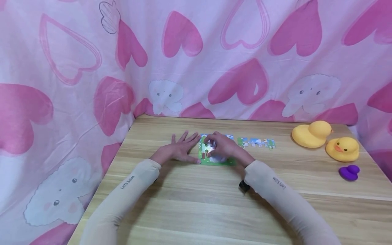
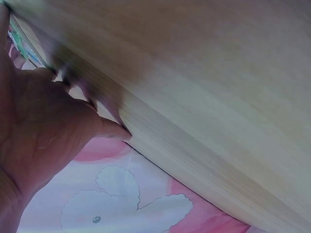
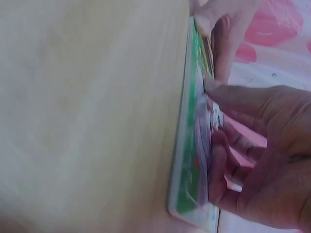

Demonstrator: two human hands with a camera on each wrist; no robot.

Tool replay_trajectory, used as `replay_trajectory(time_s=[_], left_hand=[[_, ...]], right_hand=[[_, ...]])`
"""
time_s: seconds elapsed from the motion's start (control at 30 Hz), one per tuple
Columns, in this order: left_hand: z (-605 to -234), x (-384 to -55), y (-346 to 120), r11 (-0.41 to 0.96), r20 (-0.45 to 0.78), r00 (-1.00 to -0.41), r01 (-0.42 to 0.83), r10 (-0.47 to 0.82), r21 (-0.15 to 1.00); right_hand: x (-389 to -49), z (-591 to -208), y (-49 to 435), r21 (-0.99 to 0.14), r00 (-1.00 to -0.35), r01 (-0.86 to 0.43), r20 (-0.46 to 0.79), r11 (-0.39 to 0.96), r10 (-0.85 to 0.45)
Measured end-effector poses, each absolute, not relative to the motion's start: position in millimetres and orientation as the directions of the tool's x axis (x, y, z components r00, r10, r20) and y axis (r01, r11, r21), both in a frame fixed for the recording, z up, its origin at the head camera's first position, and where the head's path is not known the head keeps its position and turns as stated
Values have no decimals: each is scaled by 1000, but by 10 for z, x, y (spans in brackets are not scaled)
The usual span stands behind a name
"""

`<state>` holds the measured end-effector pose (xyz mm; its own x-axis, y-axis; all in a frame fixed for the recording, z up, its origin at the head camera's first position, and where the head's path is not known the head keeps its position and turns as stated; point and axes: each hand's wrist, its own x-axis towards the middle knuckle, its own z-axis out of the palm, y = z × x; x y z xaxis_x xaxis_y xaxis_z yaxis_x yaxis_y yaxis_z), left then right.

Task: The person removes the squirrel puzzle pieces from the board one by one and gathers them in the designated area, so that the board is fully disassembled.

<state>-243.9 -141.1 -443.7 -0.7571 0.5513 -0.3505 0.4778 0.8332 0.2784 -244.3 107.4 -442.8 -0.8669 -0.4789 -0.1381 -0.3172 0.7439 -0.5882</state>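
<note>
A jigsaw puzzle board [image 1: 217, 163] with a green border and a colourful picture lies flat on the table. My left hand [image 1: 182, 149] is spread on the wood at its left side, fingers straight, thumb tip at the board's lower left corner. Over the board, my right hand [image 1: 226, 147] bends its fingers and thumb about a small puzzle piece [image 1: 212, 145], right at the picture's surface. The right wrist view shows that hand [image 3: 272, 145] with its thumb tip at the board [image 3: 187, 179]; its palm hides part of the picture in the head view.
Loose puzzle pieces [image 1: 257, 142] lie in a row right of the board. Two yellow rubber ducks [image 1: 310, 135] and a small purple duck [image 1: 349, 173] stand at the table's right. A pink heart-print curtain [image 1: 183, 78] hangs behind the wooden table [image 1: 196, 211].
</note>
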Motion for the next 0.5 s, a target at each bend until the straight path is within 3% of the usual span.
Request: replay_trajectory(time_s=[0.5], left_hand=[[-4437,-2447,-1412,829,-359,-750,465,556,312]], right_hand=[[-2590,-4361,1109,-636,-815,-268,-251,724,-522]])
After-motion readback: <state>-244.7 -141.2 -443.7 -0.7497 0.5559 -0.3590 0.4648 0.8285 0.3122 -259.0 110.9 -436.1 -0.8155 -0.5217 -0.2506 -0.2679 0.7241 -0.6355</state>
